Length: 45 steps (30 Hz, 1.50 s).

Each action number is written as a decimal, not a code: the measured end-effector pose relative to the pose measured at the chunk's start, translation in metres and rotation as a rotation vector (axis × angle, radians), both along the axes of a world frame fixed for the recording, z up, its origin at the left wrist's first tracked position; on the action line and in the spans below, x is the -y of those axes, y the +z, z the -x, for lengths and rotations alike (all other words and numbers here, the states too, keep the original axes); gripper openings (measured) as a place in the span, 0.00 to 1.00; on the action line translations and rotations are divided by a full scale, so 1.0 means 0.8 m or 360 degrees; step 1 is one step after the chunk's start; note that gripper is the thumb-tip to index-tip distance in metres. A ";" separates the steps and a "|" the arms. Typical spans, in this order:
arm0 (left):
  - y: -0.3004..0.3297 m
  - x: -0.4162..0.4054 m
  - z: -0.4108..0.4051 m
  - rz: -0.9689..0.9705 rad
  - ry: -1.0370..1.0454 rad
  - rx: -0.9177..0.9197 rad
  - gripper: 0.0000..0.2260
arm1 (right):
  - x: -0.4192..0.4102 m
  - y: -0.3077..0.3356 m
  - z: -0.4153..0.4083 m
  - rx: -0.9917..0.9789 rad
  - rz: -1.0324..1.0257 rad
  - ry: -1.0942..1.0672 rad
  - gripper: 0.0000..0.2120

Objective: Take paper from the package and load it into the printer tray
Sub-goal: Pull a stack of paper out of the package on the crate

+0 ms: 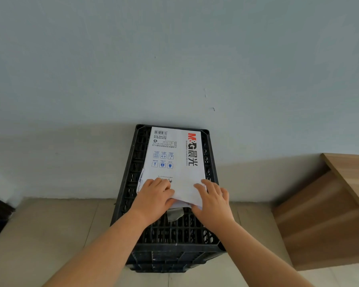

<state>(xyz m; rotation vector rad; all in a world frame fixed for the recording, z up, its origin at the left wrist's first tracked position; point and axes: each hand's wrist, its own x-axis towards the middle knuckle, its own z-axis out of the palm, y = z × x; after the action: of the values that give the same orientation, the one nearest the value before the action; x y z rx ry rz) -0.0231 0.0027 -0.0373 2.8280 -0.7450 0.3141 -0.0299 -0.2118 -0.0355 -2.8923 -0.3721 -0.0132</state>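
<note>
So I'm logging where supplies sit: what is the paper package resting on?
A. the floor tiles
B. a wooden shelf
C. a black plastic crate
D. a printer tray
C: the white paper package lies flat on top of the black plastic crate, with both hands at its near, torn-open end.

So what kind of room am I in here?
Probably an office corner or storeroom: a paper package lies on a black plastic crate against a plain wall, with a wooden shelf unit alongside.

A paper package [175, 160] lies on top of a crate [170, 237] standing on the floor [50, 235] against the wall [174, 59]. Both hands rest on the package's near end, left hand [155, 196] at 7 o'clock, right hand [212, 198] at 5 o'clock. A wooden shelf unit [330, 214] stands at the crate's 3 o'clock.
</note>
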 end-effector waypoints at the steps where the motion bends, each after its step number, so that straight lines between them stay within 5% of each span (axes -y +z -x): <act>1: 0.002 0.000 -0.001 0.0001 0.0009 -0.0001 0.12 | -0.010 0.003 -0.002 0.0026 -0.0044 0.0029 0.26; 8: 0.022 -0.001 0.003 -0.0030 0.0090 0.0066 0.16 | -0.037 0.011 -0.019 0.0265 -0.0219 0.0294 0.08; 17: 0.043 -0.018 0.030 0.0096 0.0171 0.0244 0.15 | -0.043 0.039 -0.045 -0.0002 -0.0363 0.0032 0.12; 27: 0.027 -0.018 0.021 0.0012 0.0225 -0.0378 0.20 | -0.043 0.051 -0.048 -0.0190 -0.0376 -0.0013 0.12; 39: 0.014 0.004 -0.025 -0.0363 0.0209 -0.0515 0.11 | -0.039 0.053 -0.044 -0.0222 -0.0408 -0.0017 0.12; 45: 0.013 0.000 -0.029 -0.0267 0.0221 -0.0584 0.11 | -0.042 0.056 -0.046 -0.0241 -0.0415 -0.0025 0.12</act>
<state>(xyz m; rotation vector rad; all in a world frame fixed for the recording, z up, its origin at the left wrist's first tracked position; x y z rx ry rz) 0.0000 0.0028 -0.0269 2.9726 -0.5188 -0.2563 0.0070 -0.1780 0.0092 -2.6184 -0.2956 0.1434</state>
